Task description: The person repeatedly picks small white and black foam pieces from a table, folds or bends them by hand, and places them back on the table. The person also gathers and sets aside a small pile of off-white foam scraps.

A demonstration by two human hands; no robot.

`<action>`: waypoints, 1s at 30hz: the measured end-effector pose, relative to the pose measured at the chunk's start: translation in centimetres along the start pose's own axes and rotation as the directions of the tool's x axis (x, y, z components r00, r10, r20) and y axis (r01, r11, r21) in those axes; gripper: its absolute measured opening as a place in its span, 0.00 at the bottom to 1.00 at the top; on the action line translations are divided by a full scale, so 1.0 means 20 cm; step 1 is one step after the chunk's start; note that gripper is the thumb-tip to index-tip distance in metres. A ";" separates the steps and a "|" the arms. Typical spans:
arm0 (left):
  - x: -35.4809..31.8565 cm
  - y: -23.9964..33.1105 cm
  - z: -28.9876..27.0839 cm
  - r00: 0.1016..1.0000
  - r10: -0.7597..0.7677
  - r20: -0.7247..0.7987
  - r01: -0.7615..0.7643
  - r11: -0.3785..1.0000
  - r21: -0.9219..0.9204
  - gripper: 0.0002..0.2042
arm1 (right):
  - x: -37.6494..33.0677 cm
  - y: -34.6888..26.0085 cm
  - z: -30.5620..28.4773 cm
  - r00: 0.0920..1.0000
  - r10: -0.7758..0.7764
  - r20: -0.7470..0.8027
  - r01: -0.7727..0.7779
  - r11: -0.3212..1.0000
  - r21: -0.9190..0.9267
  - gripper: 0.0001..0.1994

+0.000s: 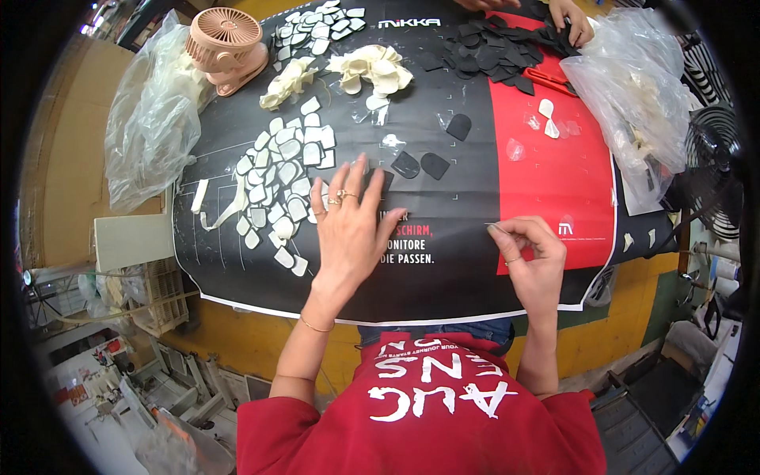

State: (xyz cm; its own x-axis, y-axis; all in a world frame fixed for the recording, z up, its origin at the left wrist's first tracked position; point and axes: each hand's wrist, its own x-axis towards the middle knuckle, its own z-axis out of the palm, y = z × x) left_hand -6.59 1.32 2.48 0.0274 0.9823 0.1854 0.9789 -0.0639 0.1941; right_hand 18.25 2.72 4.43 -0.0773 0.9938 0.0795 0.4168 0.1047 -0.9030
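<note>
Left hand [348, 226] flat on glossy black mat [451, 269], by pale rounded pieces [277, 186]

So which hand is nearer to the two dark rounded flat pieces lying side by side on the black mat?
Left. The left hand lies just beside the dark rounded pieces; the right hand is farther away, lower right.

Yellow-fronted worktable [261, 336] under black-and-red mat [475, 261] — cluttered workshop floor [119, 372] below.
</note>
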 end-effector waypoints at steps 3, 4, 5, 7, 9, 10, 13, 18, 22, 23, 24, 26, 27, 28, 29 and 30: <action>-0.06 -0.01 0.04 0.999 0.052 0.009 -0.052 0.999 0.001 0.29 | 0.00 0.04 -0.02 0.998 0.058 -0.015 -0.056 0.995 0.084 0.05; -0.10 0.04 0.06 0.998 0.060 0.024 -0.060 0.998 -0.030 0.29 | -0.01 0.05 -0.02 0.995 0.103 -0.015 -0.100 0.987 0.128 0.05; -0.13 0.09 0.07 0.996 0.084 0.031 -0.083 0.995 -0.049 0.31 | -0.01 0.06 0.00 0.986 0.168 -0.016 -0.160 0.958 0.239 0.07; -0.19 0.24 0.11 0.994 0.102 0.033 -0.097 0.986 -0.137 0.33 | -0.02 0.08 0.02 0.980 0.198 0.019 -0.192 0.918 0.347 0.08; -0.21 0.39 0.14 0.997 0.076 0.012 -0.072 0.971 -0.226 0.33 | -0.02 0.09 0.04 0.973 0.217 0.079 -0.230 0.884 0.408 0.10; -0.21 0.44 0.14 0.999 0.049 0.011 -0.044 0.964 -0.263 0.33 | -0.02 0.10 0.04 0.970 0.218 0.103 -0.241 0.873 0.424 0.10; -0.18 0.50 0.12 1.000 -0.018 -0.017 0.011 0.947 -0.321 0.30 | -0.02 0.09 0.05 0.961 0.235 0.148 -0.277 0.842 0.463 0.08; -0.14 0.38 0.04 0.996 -0.082 0.030 0.076 0.638 -0.766 0.20 | -0.04 0.06 0.04 0.936 0.232 0.263 -0.339 0.793 0.507 0.07; -0.11 0.30 0.02 0.995 -0.071 0.074 0.097 0.438 -0.894 0.08 | -0.07 0.04 0.05 0.908 0.186 0.376 -0.397 0.675 0.622 0.08; -0.11 0.30 0.01 0.988 -0.109 0.113 0.147 0.395 -0.907 0.03 | -0.07 0.04 0.06 0.905 0.186 0.384 -0.405 0.654 0.639 0.08; -0.10 0.29 0.01 0.988 -0.105 0.115 0.147 0.398 -0.906 0.03 | -0.08 0.04 0.05 0.899 0.190 0.394 -0.418 0.636 0.648 0.08; -0.09 0.27 0.01 0.987 -0.089 0.132 0.157 0.423 -0.892 0.03 | -0.07 0.04 0.05 0.916 0.165 0.366 -0.369 0.705 0.606 0.08; -0.09 0.27 0.01 0.991 -0.070 0.110 0.130 0.435 -0.891 0.02 | -0.07 0.04 0.04 0.917 0.157 0.366 -0.356 0.737 0.575 0.08; -0.09 0.27 0.01 0.994 -0.055 0.096 0.110 0.458 -0.882 0.03 | -0.07 0.04 0.04 0.921 0.148 0.362 -0.339 0.762 0.552 0.08; -0.10 0.27 0.02 0.995 -0.047 0.085 0.098 0.479 -0.872 0.05 | -0.07 0.03 0.03 0.914 0.178 0.365 -0.365 0.757 0.542 0.08; -0.09 0.27 0.02 0.997 -0.033 0.075 0.081 0.502 -0.861 0.06 | -0.07 0.03 0.03 0.909 0.206 0.362 -0.385 0.747 0.542 0.08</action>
State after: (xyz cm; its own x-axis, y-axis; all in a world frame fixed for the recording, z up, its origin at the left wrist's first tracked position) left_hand -1.16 -0.81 2.73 0.0106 0.9943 0.1060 0.3187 -0.1038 0.9421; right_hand 18.09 1.28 3.52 -0.3127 0.9117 -0.2666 -0.1499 -0.3246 -0.9339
